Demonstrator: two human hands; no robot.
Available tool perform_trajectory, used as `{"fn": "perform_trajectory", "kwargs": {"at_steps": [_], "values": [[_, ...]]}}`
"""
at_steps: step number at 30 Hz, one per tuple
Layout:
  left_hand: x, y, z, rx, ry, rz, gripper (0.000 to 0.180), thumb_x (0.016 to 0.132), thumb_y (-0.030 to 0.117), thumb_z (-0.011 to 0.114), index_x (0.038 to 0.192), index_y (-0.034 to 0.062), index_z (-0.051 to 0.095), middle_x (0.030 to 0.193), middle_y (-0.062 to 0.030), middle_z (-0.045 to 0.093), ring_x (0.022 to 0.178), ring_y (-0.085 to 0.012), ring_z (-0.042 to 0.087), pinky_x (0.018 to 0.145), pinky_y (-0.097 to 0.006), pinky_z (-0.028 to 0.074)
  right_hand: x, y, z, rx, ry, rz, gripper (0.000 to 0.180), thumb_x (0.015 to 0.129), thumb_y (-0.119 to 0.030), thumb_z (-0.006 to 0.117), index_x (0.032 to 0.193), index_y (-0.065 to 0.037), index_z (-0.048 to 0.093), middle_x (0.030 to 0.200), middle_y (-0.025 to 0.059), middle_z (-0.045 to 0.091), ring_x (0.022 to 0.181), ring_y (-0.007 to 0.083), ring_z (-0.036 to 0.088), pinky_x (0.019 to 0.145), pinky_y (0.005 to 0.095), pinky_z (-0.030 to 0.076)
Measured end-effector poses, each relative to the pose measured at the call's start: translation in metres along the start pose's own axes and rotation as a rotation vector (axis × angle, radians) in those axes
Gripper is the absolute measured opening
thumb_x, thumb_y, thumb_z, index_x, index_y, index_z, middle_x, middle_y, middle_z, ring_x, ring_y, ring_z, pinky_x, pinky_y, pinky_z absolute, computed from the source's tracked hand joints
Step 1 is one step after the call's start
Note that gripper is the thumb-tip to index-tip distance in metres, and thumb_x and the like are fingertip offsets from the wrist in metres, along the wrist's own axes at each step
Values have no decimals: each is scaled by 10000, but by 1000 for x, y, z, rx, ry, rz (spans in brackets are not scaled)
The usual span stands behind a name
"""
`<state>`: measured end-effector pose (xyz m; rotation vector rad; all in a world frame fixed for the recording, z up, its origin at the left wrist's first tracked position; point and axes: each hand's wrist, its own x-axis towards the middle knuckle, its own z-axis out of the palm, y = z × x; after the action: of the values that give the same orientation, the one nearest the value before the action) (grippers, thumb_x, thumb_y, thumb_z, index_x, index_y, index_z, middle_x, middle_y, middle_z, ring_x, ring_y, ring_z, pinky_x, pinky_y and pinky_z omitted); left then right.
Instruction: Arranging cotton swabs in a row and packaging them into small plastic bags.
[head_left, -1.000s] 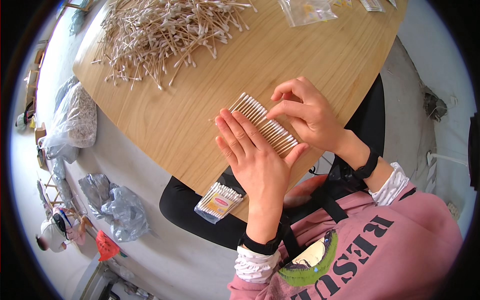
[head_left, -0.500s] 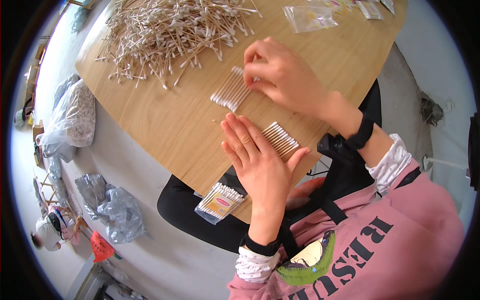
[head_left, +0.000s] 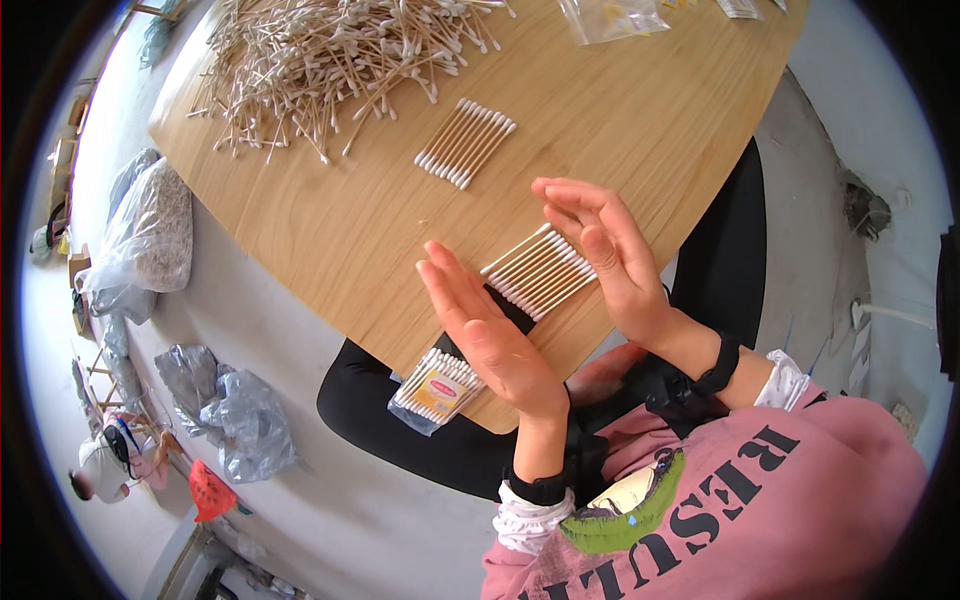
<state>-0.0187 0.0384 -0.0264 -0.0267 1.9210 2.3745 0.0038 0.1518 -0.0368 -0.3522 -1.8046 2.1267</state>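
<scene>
A flat row of cotton swabs [head_left: 540, 272] lies near the table's close edge, its sticks side by side. My left hand [head_left: 495, 340] is on the left of this row, fingers stretched out and palm turned inward, holding nothing. On the row's right side, my right hand [head_left: 622, 265] is also open, with its palm facing the other. Whether either hand touches the end swabs I cannot tell. Farther away lies a second neat row of swabs [head_left: 466, 143]. A dark strip [head_left: 510, 308] shows between my left hand and the near row.
A big loose heap of swabs [head_left: 330, 70] covers the far left of the wooden table [head_left: 330, 235]. Clear plastic bags [head_left: 612, 18] lie at the far edge. Beside my left wrist is a swab-filled pack [head_left: 437, 388]. Plastic sacks [head_left: 235, 420] and a distant person [head_left: 105, 465] are at left.
My right hand has left the far row and come back beside the near one. My left hand has turned from flat to upright, uncovering the near row.
</scene>
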Motion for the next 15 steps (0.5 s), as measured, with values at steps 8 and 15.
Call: {"fn": "perform_trajectory", "kwargs": {"at_steps": [8, 15], "values": [[-12, 3, 3, -65, 112, 2, 679, 1069, 481, 256, 1581, 43, 172, 1629, -185, 232, 1528, -289, 182, 1242, -411, 102, 18, -8, 4, -693, -87, -221, 443, 1014, -211, 544, 1403, -17, 456, 1492, 181, 419, 1410, 340, 397, 1176, 468, 314], [-9, 5, 0, -113, 208, 55, 655, 1074, 468, 272, 1576, 54, 192, 1615, -176, 268, 1520, -262, 204, 1241, -395, 141, 33, 14, 29, -1326, -131, -375, 512, 948, -165, 587, 1416, -7, 453, 1523, 171, 410, 1469, 338, 317, 1205, 482, 269]]}}
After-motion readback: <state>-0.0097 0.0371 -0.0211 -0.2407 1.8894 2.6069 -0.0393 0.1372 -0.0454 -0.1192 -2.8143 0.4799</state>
